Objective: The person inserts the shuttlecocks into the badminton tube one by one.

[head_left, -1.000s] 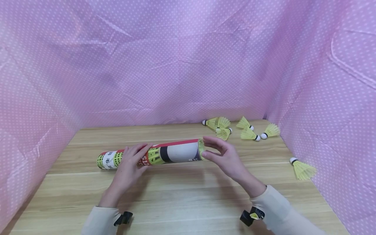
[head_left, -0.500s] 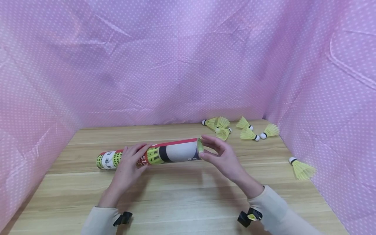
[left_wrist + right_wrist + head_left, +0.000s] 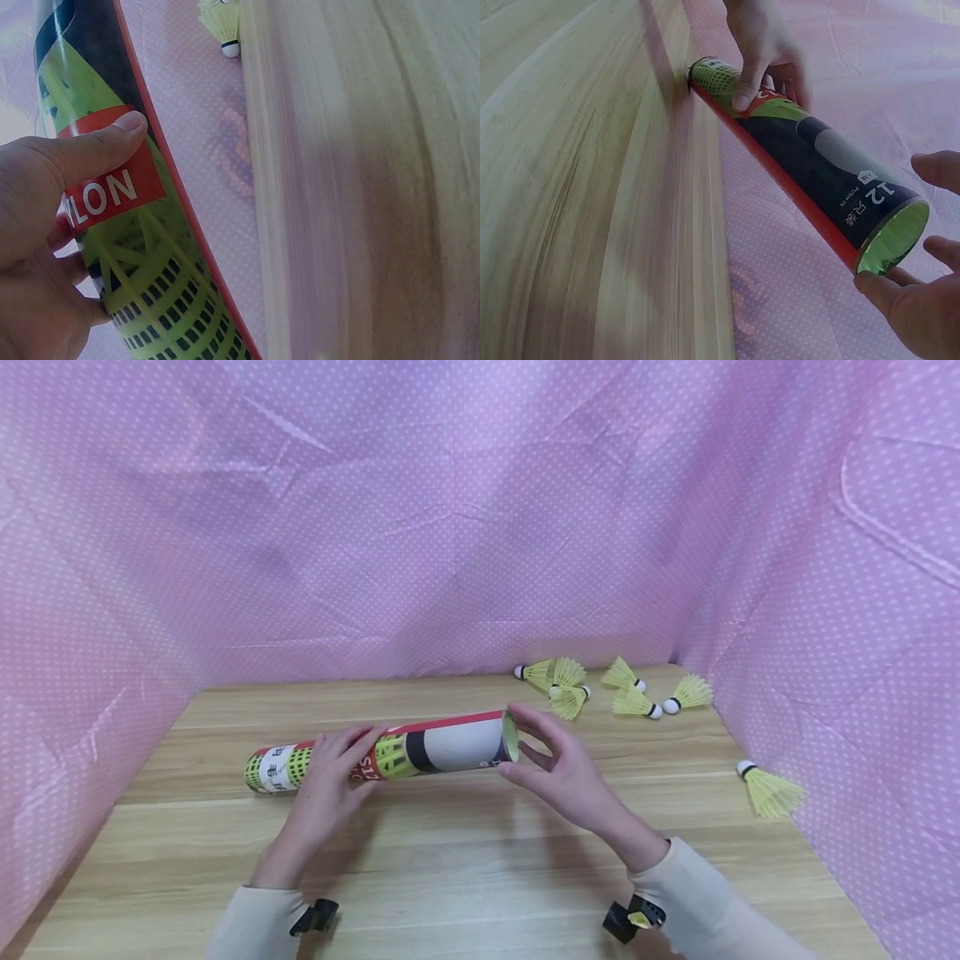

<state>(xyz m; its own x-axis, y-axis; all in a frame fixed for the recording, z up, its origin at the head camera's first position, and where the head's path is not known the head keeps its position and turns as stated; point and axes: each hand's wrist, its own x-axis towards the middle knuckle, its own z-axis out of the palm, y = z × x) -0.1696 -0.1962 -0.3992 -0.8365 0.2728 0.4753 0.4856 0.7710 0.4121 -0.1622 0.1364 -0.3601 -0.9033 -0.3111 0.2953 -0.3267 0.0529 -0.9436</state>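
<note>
A shuttlecock tube [image 3: 459, 746] lies lengthwise before me in the head view, its right end raised above the table. It is printed red, black, white and yellow-green. My left hand [image 3: 327, 789] grips it left of the middle; the thumb [image 3: 112, 146] lies across the red label in the left wrist view. At the tube's uncapped right end [image 3: 896, 236], pale green inside, is my right hand [image 3: 566, 777]. Its fingers are parted around the opening. In the right wrist view one fingertip [image 3: 870, 285] is right at the rim, while another finger [image 3: 937, 169] stands apart from it.
Several yellow shuttlecocks with white heads lie at the table's back right, one shuttlecock [image 3: 570, 700] near the tube's end. A lone shuttlecock [image 3: 771, 789] lies by the right edge. Pink dotted cloth [image 3: 450, 527] walls the wooden table [image 3: 465, 877] at back and sides.
My right hand has shifted slightly left, and its fingers have come further around the tube's open end. The left hand's grip looks the same.
</note>
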